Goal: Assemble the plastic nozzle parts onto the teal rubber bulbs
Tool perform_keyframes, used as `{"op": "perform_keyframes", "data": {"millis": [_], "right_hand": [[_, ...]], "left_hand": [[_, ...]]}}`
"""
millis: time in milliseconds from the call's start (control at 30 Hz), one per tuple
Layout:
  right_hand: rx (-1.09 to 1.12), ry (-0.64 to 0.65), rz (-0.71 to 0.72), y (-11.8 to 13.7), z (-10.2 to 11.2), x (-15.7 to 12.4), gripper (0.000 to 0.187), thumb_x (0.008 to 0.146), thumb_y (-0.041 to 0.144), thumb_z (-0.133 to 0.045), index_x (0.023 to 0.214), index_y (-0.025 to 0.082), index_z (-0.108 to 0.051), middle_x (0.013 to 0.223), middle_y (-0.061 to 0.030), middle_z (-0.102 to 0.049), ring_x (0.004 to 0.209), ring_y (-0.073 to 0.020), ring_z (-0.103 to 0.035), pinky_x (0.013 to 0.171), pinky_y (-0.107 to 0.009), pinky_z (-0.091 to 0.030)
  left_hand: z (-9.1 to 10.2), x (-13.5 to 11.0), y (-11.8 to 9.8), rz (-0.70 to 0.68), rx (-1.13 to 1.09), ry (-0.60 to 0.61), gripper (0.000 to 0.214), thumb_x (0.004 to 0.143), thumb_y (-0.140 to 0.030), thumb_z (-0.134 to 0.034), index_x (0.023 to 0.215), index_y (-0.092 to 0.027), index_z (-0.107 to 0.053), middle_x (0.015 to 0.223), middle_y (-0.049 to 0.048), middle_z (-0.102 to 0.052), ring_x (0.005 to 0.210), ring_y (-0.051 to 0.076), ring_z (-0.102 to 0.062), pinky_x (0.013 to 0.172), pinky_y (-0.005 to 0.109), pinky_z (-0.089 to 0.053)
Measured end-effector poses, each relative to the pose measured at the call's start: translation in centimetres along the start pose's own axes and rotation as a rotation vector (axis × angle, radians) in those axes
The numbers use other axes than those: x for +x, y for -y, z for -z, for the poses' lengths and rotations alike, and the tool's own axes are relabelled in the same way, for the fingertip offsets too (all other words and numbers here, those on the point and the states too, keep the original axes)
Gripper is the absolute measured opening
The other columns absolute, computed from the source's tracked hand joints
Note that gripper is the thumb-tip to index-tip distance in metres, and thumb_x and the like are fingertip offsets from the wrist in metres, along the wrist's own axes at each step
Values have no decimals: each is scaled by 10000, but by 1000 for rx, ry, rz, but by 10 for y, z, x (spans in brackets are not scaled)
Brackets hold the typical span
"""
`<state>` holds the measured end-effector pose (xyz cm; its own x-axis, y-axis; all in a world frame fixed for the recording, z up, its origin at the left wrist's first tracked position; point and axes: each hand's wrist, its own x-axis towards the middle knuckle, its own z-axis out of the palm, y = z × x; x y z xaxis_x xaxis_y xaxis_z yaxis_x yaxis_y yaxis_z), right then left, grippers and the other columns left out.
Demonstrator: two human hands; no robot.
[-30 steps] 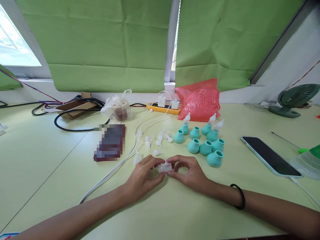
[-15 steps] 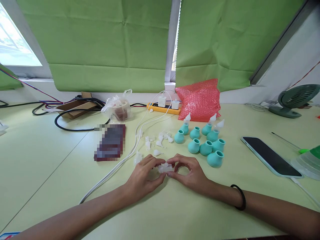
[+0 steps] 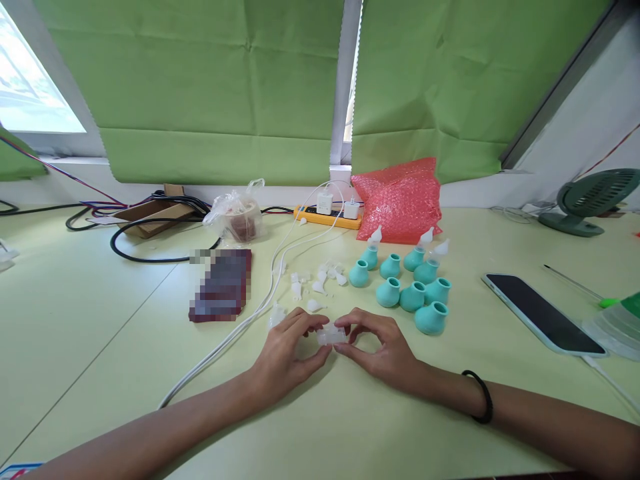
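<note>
Left hand (image 3: 286, 345) pinched on left end of translucent piece (image 3: 331, 335), thumb on near side; right hand (image 3: 383, 341) pinched on right end, same style. Piece sits between them, left of 9 teal bulbs (image 3: 411, 297), 3 wearing pale tips (image 3: 427, 237). Imo go light, soft-looking plastic might squash. Line ends up, brace forearms on table (image 3: 360, 427), nudge gently.

Single head-worn view, forward and down

We see teal bulbs (image 3: 431, 320) R of ctr, translucent wht piece (image 3: 331, 335) lower ctr, red bubble-patterned pkg (image 3: 399, 207) upper ctr-R, grn blinds (image 3: 215, 87) top.
</note>
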<state>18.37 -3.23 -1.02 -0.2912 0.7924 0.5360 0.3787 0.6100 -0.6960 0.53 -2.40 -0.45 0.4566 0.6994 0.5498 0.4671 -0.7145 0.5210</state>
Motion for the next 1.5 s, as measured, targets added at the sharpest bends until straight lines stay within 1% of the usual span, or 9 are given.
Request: {"op": "perform_keyframes", "data": {"millis": [133,267,400,500,600,800,1067,1233,1500], "right_hand": [[-26,-8,43,-1,0,-1,284,693,215,-623,972,211,-568,766,-11,-617,613,-105,-548,586,-237,-474],[-4,17,45,-2,1,-2,287,692,218,-620,976,216,-579,762,-10,-615,608,-105,-546,597,-252,-483],[147,46,-103,-3,0,-2,313,684,259,-626,987,192,-590,866,-46,-632,707,-130,-581,617,-252,-520],[214,65,-246,-2,0,-1,224,723,302,-587,903,180,-635,837,-57,-649,770,-154,-594,630,-256,-529],[231,77,-301,-1,0,2,223,715,324,-594,874,177,-650,838,-61,-653,763,-155,-597,631,-257,-529],[271,105,-244,1,1,4,204,719,294,-593,882,181,-639,809,-44,-640,742,-140,-585,639,-257,-518],[343,139,-302,1,1,2,206,722,303,-593,874,167,-619,833,-51,-618,754,-140,-577,655,-256,-510],[355,215,-280,-1,2,3,218,714,306,-602,865,151,-629,777,-44,-596,708,-129,-558,619,-246,-497],[343,220,-265,0,2,4,178,691,284,-619,812,154,-624,746,-33,-589,686,-126,-559,611,-246,-495]], "left_hand": [[0,0,0,-55,-19,-37,156,705,-133,-570,857,-161,-549,720,31,-603,688,148,-552,596,252,-469],[1,0,-1,-96,-24,-65,155,715,-115,-567,863,-161,-565,754,43,-601,714,149,-555,611,253,-472],[1,0,-1,-110,-32,-80,132,731,-82,-546,838,-152,-573,790,54,-561,735,144,-556,626,247,-469],[1,0,1,-135,-42,-86,138,741,-55,-520,825,-151,-571,802,53,-530,720,130,-549,612,232,-462],[1,-1,1,-152,-44,-82,157,748,-42,-501,827,-160,-570,797,44,-514,703,122,-539,599,227,-457],[2,-1,-1,-160,-55,-97,165,748,-35,-500,823,-161,-575,796,44,-514,698,124,-538,586,227,-460],[1,-2,2,-196,-68,-117,198,735,-17,-519,840,-170,-585,795,41,-529,687,118,-551,572,215,-461],[-2,-5,3,-257,-96,-99,226,739,-7,-515,891,-162,-578,818,54,-530,678,113,-564,561,206,-468],[-1,-3,0,-286,-100,-103,188,746,-8,-509,822,-164,-582,796,42,-524,677,105,-552,543,184,-465]]}}
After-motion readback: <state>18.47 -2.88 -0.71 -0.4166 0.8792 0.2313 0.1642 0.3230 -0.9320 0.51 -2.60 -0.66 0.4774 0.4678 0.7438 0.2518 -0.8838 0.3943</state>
